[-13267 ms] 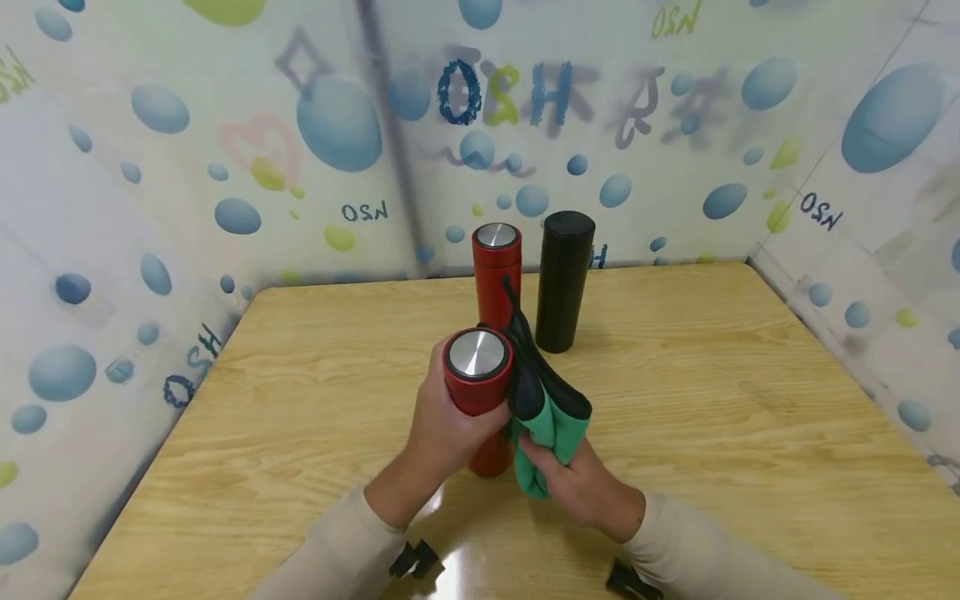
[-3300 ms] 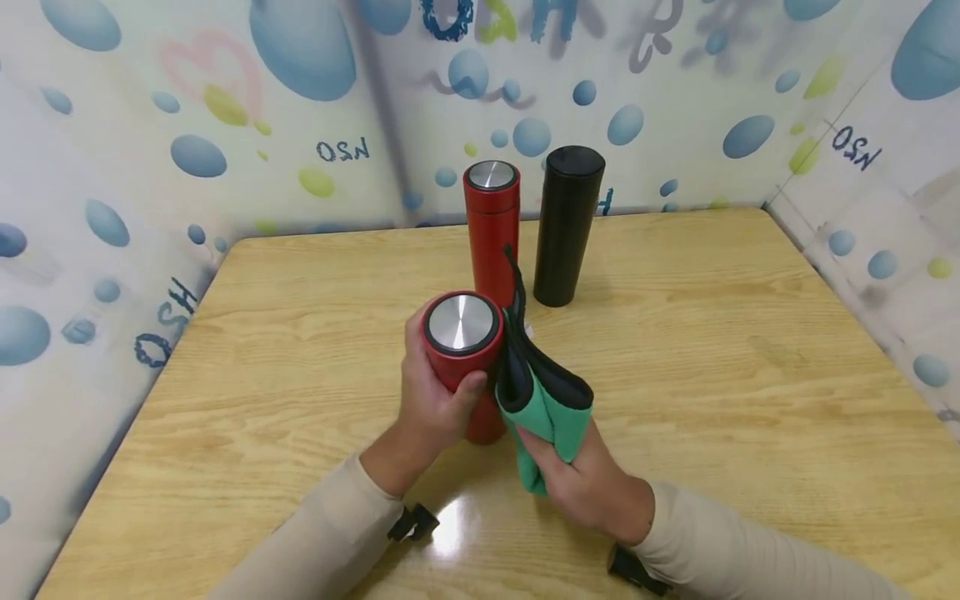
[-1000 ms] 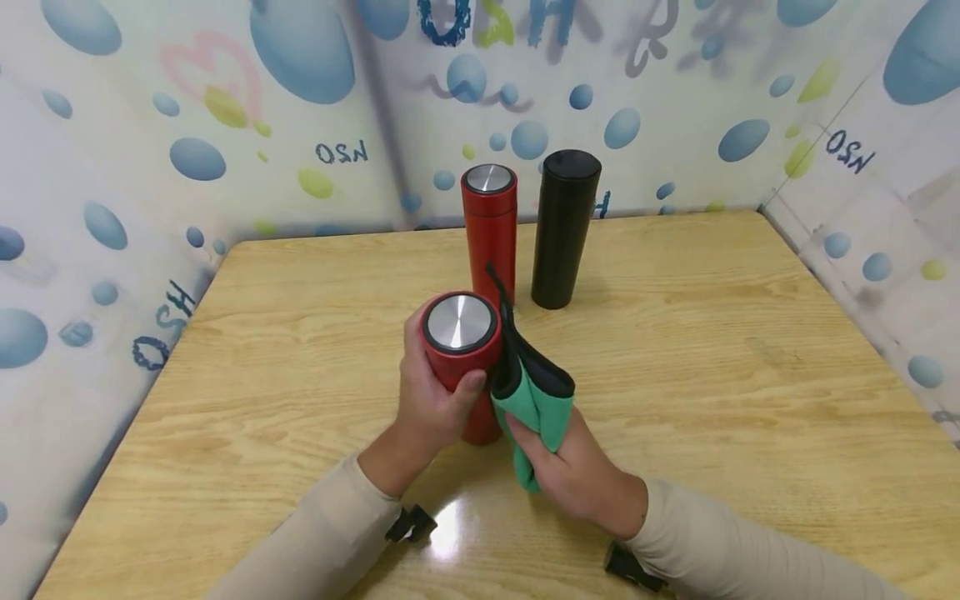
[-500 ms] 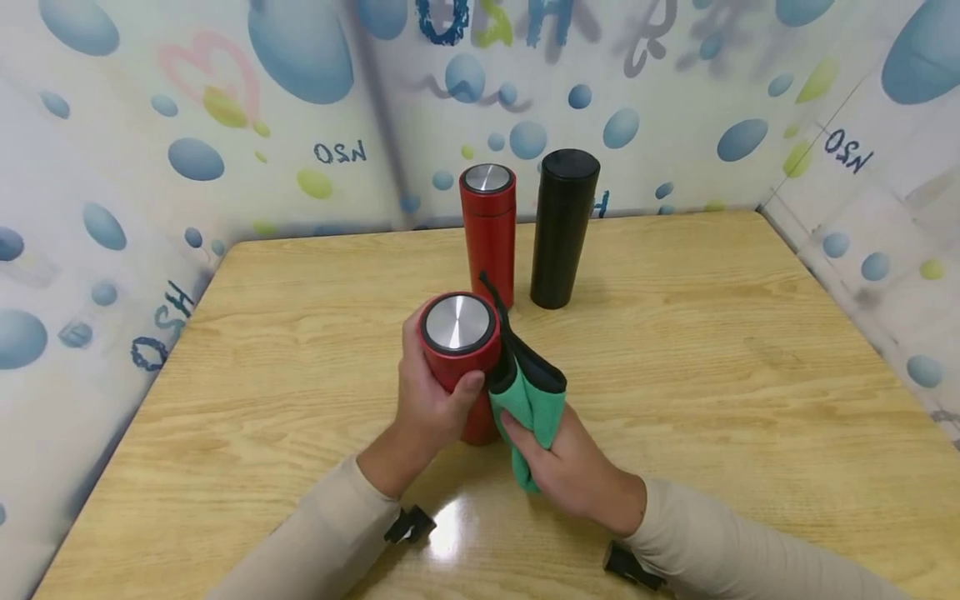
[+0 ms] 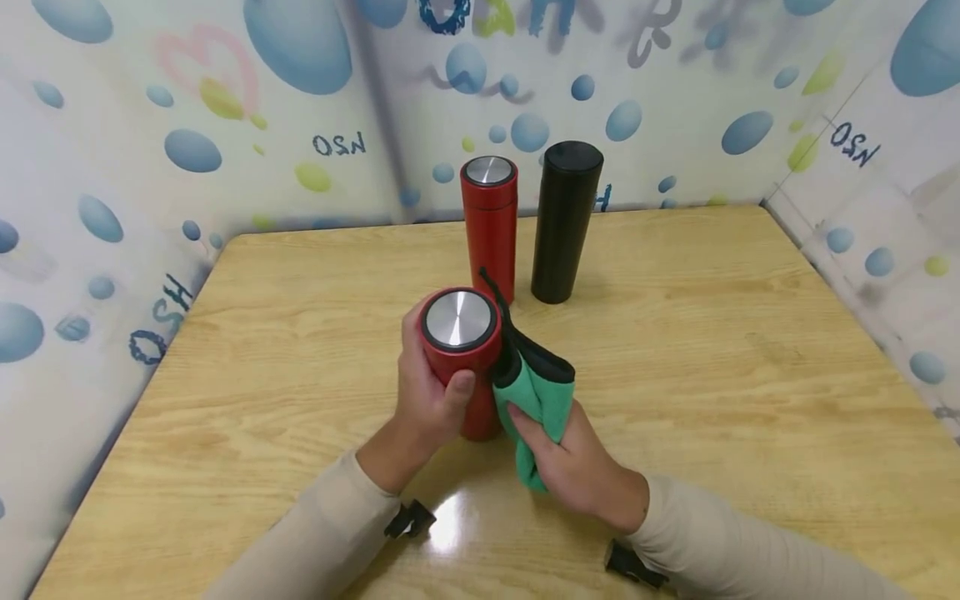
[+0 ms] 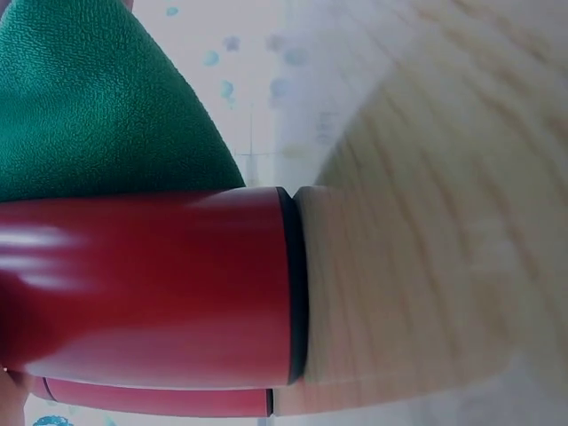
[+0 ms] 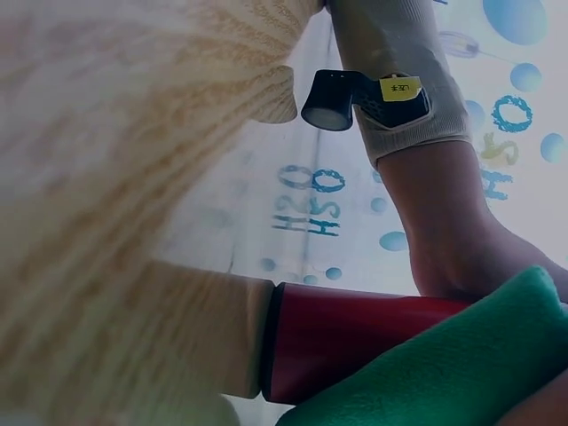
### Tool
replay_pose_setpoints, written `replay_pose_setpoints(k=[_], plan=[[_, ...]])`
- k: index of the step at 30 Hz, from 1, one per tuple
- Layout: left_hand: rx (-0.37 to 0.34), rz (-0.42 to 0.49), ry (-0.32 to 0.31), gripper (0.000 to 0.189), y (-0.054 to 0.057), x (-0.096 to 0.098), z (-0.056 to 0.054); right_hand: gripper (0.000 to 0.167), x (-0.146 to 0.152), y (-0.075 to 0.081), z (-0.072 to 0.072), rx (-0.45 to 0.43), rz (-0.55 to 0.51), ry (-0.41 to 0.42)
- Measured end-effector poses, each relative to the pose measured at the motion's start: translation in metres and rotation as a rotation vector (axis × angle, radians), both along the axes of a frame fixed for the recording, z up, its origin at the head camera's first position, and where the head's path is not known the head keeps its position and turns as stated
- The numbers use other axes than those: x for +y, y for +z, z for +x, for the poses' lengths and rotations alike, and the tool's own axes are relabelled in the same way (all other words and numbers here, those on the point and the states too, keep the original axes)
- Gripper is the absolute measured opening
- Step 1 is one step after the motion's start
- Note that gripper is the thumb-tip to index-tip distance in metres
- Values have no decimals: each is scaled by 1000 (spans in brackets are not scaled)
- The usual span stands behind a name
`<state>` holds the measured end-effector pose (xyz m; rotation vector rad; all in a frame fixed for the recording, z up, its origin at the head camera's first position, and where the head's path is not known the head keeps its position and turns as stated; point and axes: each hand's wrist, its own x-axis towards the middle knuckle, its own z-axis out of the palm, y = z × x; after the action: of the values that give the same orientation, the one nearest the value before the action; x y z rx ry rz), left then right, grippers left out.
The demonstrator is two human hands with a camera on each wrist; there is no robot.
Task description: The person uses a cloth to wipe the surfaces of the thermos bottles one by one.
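A red vacuum flask (image 5: 463, 358) with a brushed silver lid stands upright near the middle of the table, its base meeting the tabletop in both wrist views. My left hand (image 5: 426, 398) grips its upper body from the left, thumb across the near side. A bunched green cloth (image 5: 542, 398) with black trim and a black loop is in my right hand (image 5: 576, 468), pressed against the flask's right side. In the left wrist view the green cloth (image 6: 98, 106) lies along the red flask (image 6: 151, 288). My right fingers are largely hidden by the cloth.
Behind the held flask stands a second red flask (image 5: 491, 237), close to it. A black flask (image 5: 566, 225) stands to that one's right. The wooden table (image 5: 712, 358) ends at a patterned wall (image 5: 525, 100). Black wrist cameras (image 5: 411, 520) sit below both sleeves.
Since 13 seconds ago the head view has tilted down and my left thumb has shifted onto the flask's near side. In the last second the cloth has shifted slightly against the flask.
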<state>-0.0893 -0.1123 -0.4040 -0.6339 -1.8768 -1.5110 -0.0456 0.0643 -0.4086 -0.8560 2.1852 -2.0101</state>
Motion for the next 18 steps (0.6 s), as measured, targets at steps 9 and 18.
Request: replay_pose_setpoints(k=[9, 18], plan=[[101, -41, -18, 81, -1, -5, -4, 17, -1, 5, 0, 56, -58, 17], [89, -113, 51, 86, 3, -3, -3, 38, 1, 4, 0, 192, -153, 20]])
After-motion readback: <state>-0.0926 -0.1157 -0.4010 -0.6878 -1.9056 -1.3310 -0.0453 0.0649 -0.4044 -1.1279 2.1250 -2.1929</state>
